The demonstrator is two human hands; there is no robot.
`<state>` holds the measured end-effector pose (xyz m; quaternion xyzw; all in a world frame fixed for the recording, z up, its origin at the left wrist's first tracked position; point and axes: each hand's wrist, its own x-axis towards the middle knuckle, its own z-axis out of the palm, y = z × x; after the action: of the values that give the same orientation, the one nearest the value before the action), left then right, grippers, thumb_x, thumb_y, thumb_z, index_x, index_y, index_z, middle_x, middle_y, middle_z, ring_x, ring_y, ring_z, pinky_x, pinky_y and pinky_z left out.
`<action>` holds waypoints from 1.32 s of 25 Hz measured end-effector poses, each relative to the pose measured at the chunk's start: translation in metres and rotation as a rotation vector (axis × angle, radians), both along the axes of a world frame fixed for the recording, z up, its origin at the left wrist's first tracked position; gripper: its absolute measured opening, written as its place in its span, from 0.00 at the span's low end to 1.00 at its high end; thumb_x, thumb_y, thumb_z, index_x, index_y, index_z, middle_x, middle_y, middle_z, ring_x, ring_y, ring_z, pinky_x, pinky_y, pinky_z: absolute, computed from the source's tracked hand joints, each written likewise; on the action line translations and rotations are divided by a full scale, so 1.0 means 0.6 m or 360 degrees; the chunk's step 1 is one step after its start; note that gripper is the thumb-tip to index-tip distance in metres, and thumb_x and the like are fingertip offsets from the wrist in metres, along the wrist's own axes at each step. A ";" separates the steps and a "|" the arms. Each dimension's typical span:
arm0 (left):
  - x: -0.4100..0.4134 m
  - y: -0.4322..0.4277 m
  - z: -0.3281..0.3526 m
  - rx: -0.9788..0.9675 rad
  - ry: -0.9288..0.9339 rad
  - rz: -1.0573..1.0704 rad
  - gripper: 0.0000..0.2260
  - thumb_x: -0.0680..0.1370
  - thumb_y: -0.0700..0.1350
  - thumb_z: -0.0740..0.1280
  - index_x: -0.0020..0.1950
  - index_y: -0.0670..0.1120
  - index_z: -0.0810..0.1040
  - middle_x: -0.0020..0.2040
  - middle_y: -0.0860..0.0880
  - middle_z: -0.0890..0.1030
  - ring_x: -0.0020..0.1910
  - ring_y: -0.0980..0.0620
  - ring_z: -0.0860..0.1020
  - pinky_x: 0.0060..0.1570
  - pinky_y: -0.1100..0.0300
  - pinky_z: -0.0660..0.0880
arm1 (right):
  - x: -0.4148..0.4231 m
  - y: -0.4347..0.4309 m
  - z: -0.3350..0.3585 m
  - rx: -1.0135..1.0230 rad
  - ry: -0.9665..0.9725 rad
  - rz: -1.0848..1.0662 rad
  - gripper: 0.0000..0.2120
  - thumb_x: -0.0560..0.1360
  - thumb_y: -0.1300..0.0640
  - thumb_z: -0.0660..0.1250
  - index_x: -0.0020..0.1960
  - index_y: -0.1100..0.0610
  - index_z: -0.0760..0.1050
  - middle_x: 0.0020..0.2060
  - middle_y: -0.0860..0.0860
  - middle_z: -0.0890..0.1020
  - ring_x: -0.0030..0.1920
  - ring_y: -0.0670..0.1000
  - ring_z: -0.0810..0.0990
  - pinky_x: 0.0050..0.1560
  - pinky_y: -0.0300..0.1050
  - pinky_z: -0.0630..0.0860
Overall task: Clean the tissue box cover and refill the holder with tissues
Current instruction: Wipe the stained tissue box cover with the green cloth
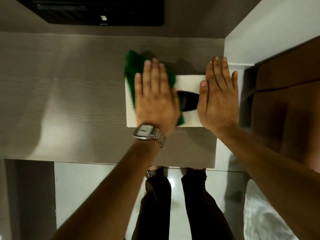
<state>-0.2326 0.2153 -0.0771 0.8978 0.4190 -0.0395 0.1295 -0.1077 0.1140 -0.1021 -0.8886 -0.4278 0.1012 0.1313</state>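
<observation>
A white tissue box cover [189, 84] with a dark oval slot [187, 101] lies flat on the grey wooden desk [78, 94], near its right end. My left hand [155, 97], a metal watch on its wrist, lies flat with fingers spread on a green cloth [133, 70] that covers the cover's left part and spills onto the desk behind. My right hand [218, 99] rests flat and open on the cover's right edge. No tissues are visible.
A black device [97, 11] sits at the desk's far edge. A white wall [270, 28] and a brown wooden panel [285, 104] stand to the right. My legs and the pale floor [97, 191] show below the desk's front edge.
</observation>
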 end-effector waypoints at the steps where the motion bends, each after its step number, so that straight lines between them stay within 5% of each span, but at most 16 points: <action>1: 0.007 -0.022 0.001 -0.0043 -0.0030 -0.0121 0.29 0.82 0.53 0.50 0.80 0.39 0.54 0.81 0.40 0.54 0.80 0.43 0.50 0.78 0.45 0.45 | -0.003 0.000 0.002 0.0000 0.0006 -0.0001 0.30 0.85 0.47 0.39 0.81 0.62 0.53 0.81 0.58 0.57 0.82 0.56 0.51 0.80 0.60 0.48; 4: -0.016 -0.026 0.016 -0.0285 -0.0279 -0.0412 0.31 0.82 0.55 0.51 0.80 0.40 0.51 0.82 0.41 0.51 0.80 0.46 0.47 0.78 0.49 0.42 | -0.003 0.004 0.012 -0.0016 0.0052 0.0010 0.29 0.84 0.49 0.40 0.81 0.63 0.54 0.81 0.58 0.57 0.82 0.56 0.50 0.80 0.60 0.46; 6: -0.069 0.012 0.029 -0.0386 -0.0391 -0.0483 0.39 0.80 0.65 0.53 0.80 0.39 0.49 0.82 0.41 0.48 0.80 0.46 0.45 0.78 0.51 0.41 | 0.002 0.007 0.024 -0.0068 0.0083 -0.0007 0.29 0.84 0.49 0.41 0.81 0.62 0.54 0.81 0.58 0.57 0.82 0.55 0.49 0.80 0.62 0.44; 9: -0.153 0.088 0.041 -0.0266 -0.0010 -0.0473 0.62 0.63 0.80 0.61 0.80 0.39 0.42 0.81 0.40 0.41 0.80 0.44 0.40 0.77 0.49 0.37 | -0.029 0.023 0.048 -0.0080 -0.0034 -0.0081 0.29 0.85 0.48 0.43 0.82 0.60 0.52 0.82 0.56 0.56 0.82 0.56 0.48 0.79 0.65 0.39; 12: -0.152 0.124 0.032 -0.0294 0.0400 -0.0545 0.72 0.53 0.80 0.67 0.78 0.38 0.36 0.80 0.38 0.38 0.79 0.42 0.37 0.76 0.46 0.36 | -0.112 0.070 0.060 -0.0023 -0.0060 0.0060 0.30 0.84 0.45 0.44 0.82 0.57 0.50 0.82 0.57 0.53 0.82 0.59 0.48 0.77 0.65 0.38; 18: -0.121 0.136 0.015 -0.0205 0.0428 -0.0614 0.71 0.54 0.69 0.78 0.79 0.40 0.39 0.81 0.39 0.43 0.80 0.42 0.41 0.76 0.46 0.40 | -0.177 0.135 0.033 -0.0230 -0.0056 0.0149 0.30 0.85 0.44 0.44 0.82 0.57 0.47 0.83 0.57 0.50 0.82 0.58 0.45 0.79 0.64 0.43; 22: -0.121 0.138 0.022 -0.0237 0.0321 -0.0603 0.68 0.54 0.63 0.81 0.80 0.39 0.44 0.81 0.39 0.50 0.80 0.42 0.44 0.77 0.46 0.41 | -0.142 0.043 0.033 -0.0270 -0.0042 0.0127 0.29 0.85 0.45 0.45 0.82 0.56 0.47 0.83 0.56 0.49 0.82 0.56 0.44 0.80 0.62 0.42; 27: -0.124 0.135 0.018 -0.0283 0.0373 -0.0618 0.71 0.53 0.66 0.80 0.79 0.39 0.40 0.81 0.39 0.47 0.79 0.42 0.40 0.75 0.47 0.37 | -0.118 0.118 0.035 -0.0241 -0.0094 -0.0251 0.26 0.83 0.47 0.51 0.76 0.59 0.65 0.81 0.63 0.56 0.81 0.62 0.51 0.80 0.63 0.47; 31: -0.118 0.138 0.029 -0.0282 0.0389 -0.0581 0.71 0.51 0.67 0.80 0.80 0.41 0.42 0.82 0.41 0.47 0.80 0.44 0.40 0.76 0.48 0.37 | -0.184 0.084 0.026 -0.0193 -0.0068 0.0322 0.30 0.85 0.46 0.47 0.82 0.60 0.51 0.82 0.59 0.52 0.82 0.58 0.47 0.80 0.61 0.46; 33: -0.121 0.138 0.035 -0.0309 0.0398 -0.0559 0.72 0.51 0.65 0.82 0.80 0.40 0.43 0.82 0.41 0.48 0.80 0.43 0.41 0.76 0.46 0.38 | -0.137 0.002 0.034 -0.0350 -0.0054 0.0316 0.31 0.84 0.44 0.45 0.82 0.58 0.45 0.82 0.58 0.50 0.82 0.55 0.45 0.80 0.60 0.47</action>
<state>-0.3052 0.2980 -0.0563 0.9284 0.2633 -0.2123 0.1535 -0.1898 0.1153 -0.0815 -0.8524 -0.5021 0.1449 0.0151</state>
